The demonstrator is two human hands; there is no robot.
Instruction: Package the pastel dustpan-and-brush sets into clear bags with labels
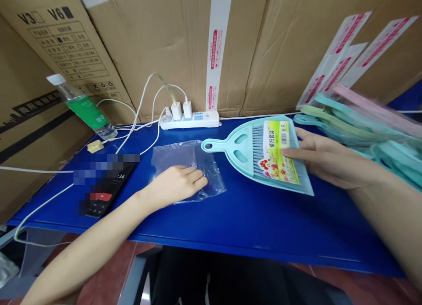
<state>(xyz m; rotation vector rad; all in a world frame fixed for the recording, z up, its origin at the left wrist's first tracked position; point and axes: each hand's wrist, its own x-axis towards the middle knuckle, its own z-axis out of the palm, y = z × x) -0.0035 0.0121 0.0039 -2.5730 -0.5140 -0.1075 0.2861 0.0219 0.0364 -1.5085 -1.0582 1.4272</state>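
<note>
My right hand (pixel 325 157) grips the wide end of a light teal dustpan (pixel 235 149), thumb on top. A brush with grey bristles (pixel 258 142) lies inside the pan, under a colourful printed label (pixel 280 153). The pan's handle points left, over the edge of a clear plastic bag (pixel 211 164). My left hand (pixel 180 184) rests palm down on that bag, its fingers curled together; whether they pinch the film is hidden.
On the blue table (pixel 231 226), several wrapped dustpan sets (pixel 362 125) are piled at the right. A white power strip (pixel 194 120), a green-labelled bottle (pixel 87 111), cables and a black phone (pixel 112 182) are at the left. Cardboard boxes (pixel 165 41) stand behind.
</note>
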